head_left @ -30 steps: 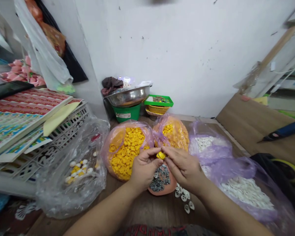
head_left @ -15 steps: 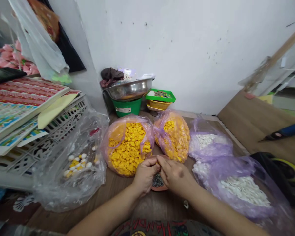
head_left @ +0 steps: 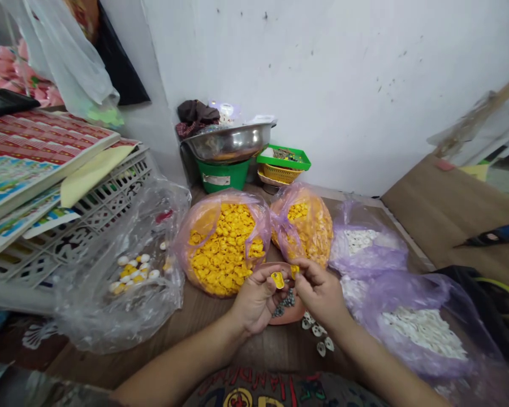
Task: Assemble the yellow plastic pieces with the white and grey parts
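Observation:
My left hand (head_left: 254, 299) is closed around a small yellow plastic piece (head_left: 277, 279), pinched at the fingertips. My right hand (head_left: 320, 292) pinches something small and yellow (head_left: 296, 270) right beside it. Both hands hover over a small pink dish (head_left: 289, 314) of dark beads. Loose white pieces (head_left: 318, 333) lie on the wooden table just below the right hand. Behind the hands stand two open bags of yellow pieces (head_left: 224, 249) (head_left: 303, 226).
Purple bags of white pieces (head_left: 419, 330) (head_left: 360, 240) lie at right. A clear bag with a few assembled pieces (head_left: 133, 274) lies left, beside a white crate (head_left: 80, 237) stacked with sticker sheets. A steel bowl on a green bucket (head_left: 227, 150) and a green basket (head_left: 283, 164) stand by the wall.
The hands dipped down to the pink dish half a second ago, then rose again and drew slightly apart, the left now showing a yellow piece. The camera view tilted a little.

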Available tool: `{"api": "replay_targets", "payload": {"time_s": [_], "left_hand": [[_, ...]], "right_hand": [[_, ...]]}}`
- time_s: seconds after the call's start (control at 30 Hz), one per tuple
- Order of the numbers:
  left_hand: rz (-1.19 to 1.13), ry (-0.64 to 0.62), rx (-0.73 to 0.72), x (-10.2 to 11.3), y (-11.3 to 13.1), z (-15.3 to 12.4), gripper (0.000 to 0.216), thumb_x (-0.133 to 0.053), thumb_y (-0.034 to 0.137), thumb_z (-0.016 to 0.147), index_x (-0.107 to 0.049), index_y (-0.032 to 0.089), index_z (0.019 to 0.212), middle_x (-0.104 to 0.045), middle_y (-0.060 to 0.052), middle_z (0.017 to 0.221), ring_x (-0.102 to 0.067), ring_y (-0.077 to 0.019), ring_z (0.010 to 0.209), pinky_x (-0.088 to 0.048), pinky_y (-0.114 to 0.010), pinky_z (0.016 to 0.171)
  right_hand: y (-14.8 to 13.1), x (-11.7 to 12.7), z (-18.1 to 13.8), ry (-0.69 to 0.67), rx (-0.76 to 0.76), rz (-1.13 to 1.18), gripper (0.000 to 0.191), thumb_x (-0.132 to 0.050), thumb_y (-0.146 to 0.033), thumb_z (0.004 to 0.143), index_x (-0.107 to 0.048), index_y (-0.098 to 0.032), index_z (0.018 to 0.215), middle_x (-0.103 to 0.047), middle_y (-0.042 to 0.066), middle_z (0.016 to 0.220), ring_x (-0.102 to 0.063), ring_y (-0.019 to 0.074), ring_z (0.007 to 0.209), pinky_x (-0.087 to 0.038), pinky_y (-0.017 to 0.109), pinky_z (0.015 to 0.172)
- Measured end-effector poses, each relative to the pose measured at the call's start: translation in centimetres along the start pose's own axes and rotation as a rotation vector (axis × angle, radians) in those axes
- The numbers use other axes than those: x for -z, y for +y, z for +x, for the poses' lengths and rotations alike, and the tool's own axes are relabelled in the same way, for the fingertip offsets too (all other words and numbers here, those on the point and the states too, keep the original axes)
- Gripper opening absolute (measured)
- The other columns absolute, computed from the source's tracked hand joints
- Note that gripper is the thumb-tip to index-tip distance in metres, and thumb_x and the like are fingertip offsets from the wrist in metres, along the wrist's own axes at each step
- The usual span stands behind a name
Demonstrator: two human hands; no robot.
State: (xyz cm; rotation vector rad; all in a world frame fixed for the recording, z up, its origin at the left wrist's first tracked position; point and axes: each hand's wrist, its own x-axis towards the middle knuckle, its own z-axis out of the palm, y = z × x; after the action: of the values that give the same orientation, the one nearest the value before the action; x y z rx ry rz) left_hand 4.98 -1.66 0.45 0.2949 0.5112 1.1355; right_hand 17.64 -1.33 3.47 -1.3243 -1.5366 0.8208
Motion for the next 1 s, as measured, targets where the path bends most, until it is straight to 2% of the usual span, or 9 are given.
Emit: {"api": "replay_targets", "payload": {"time_s": [0.13, 0.23, 0.3, 0.37, 0.5, 0.6, 0.7, 0.83, 1.0], "left_hand": [[0.041, -0.044, 0.018, -0.2, 0.2, -0.3, 0.034, -0.079, 0.028, 0.048, -0.068, 0.017, 0.078, -0.069, -0.001, 0.073, -0.057, -0.0066, 0.053, -0.045, -0.018, 0.052], [0.091, -0.021, 0.004, -0.1, 0.3, -0.4, 0.033, -0.08, 0.029, 0.048, -0.069, 0.017, 0.077, -0.069, -0.002, 0.072, -0.058, -0.0079, 0.054, -0.045, -0.02, 0.054], [0.153, 0.021, -0.021, 0.1, 0.3, -0.2, 0.033, -0.08, 0.029, 0.047, -0.069, 0.018, 0.076, -0.069, -0.002, 0.074, -0.059, -0.0094, 0.056, -0.046, -0.021, 0.055], [0.324, 0.065, -0.051, 0.5, 0.4, 0.2, 0.028, -0.078, 0.026, 0.049, -0.069, 0.019, 0.075, -0.07, -0.002, 0.075, -0.059, -0.0115, 0.058, -0.046, -0.023, 0.056], [0.973, 0.129, -0.248, 1.9, 1.4, 1.4, 0.024, -0.072, 0.005, 0.046, -0.07, 0.023, 0.061, -0.069, -0.001, 0.068, -0.06, -0.0172, 0.068, -0.046, -0.029, 0.069], [1.222, 0.151, -0.334, 2.5, 2.0, 1.8, 0.029, -0.068, -0.001, 0.045, -0.07, 0.024, 0.058, -0.069, -0.002, 0.067, -0.059, -0.0192, 0.073, -0.044, -0.032, 0.077], [1.076, 0.231, -0.211, 2.5, 1.9, 1.7, 0.022, -0.069, 0.003, 0.05, -0.07, 0.02, 0.064, -0.068, -0.001, 0.065, -0.059, -0.0162, 0.066, -0.046, -0.029, 0.068], [0.57, 0.338, 0.036, 2.2, 1.7, 0.9, 0.013, -0.07, 0.013, 0.059, -0.066, 0.015, 0.071, -0.061, 0.003, 0.052, -0.055, -0.0091, 0.045, -0.043, -0.019, 0.044], [0.251, 0.345, 0.161, 2.4, 1.9, -0.1, 0.011, -0.068, 0.008, 0.063, -0.062, 0.014, 0.07, -0.062, 0.001, 0.054, -0.058, -0.007, 0.047, -0.046, -0.015, 0.046]], "right_hand": [[-0.2, 0.5, 0.7, -0.127, -0.479, 0.607, 0.021, -0.052, -0.023, 0.056, -0.045, -0.022, 0.076, -0.059, -0.002, 0.066, -0.054, 0.0112, 0.046, -0.035, 0.018, 0.033], [-0.1, 0.6, 0.4, -0.116, -0.543, 0.688, 0.019, -0.056, -0.027, 0.056, -0.045, -0.02, 0.069, -0.053, -0.005, 0.06, -0.047, 0.0077, 0.044, -0.032, 0.016, 0.035], [0.3, 0.4, 0.1, -0.117, -0.471, 0.55, 0.018, -0.058, -0.031, 0.06, -0.046, -0.019, 0.065, -0.045, -0.007, 0.05, -0.039, 0.0059, 0.041, -0.03, 0.016, 0.038], [1.0, 0.3, -0.2, -0.146, -0.368, 0.327, 0.017, -0.054, -0.035, 0.067, -0.048, -0.018, 0.065, -0.04, -0.008, 0.046, -0.036, 0.0062, 0.04, -0.03, 0.017, 0.039], [2.8, 0.6, -0.1, -0.202, -0.14, -0.318, 0.018, -0.04, -0.027, 0.078, -0.053, -0.017, 0.07, -0.051, -0.003, 0.056, -0.048, 0.0112, 0.05, -0.039, 0.021, 0.047], [3.9, 0.7, 0.0, -0.271, -0.077, -0.555, 0.015, -0.044, -0.017, 0.076, -0.059, -0.016, 0.072, -0.059, 0.003, 0.068, -0.055, 0.0159, 0.067, -0.044, 0.026, 0.062], [4.2, 0.3, -0.2, -0.397, -0.03, -0.642, 0.014, -0.049, -0.013, 0.075, -0.062, -0.016, 0.07, -0.061, 0.006, 0.073, -0.056, 0.0176, 0.074, -0.043, 0.028, 0.07], [4.5, -1.0, -0.7, -0.551, 0.03, -0.751, 0.011, -0.052, -0.014, 0.075, -0.063, -0.016, 0.07, -0.062, 0.008, 0.074, -0.057, 0.0182, 0.073, -0.042, 0.026, 0.069], [5.0, -1.8, -0.9, -0.623, 0.076, -0.827, 0.014, -0.048, -0.01, 0.076, -0.062, -0.013, 0.077, -0.061, 0.01, 0.077, -0.057, 0.0187, 0.071, -0.042, 0.027, 0.066]]}}
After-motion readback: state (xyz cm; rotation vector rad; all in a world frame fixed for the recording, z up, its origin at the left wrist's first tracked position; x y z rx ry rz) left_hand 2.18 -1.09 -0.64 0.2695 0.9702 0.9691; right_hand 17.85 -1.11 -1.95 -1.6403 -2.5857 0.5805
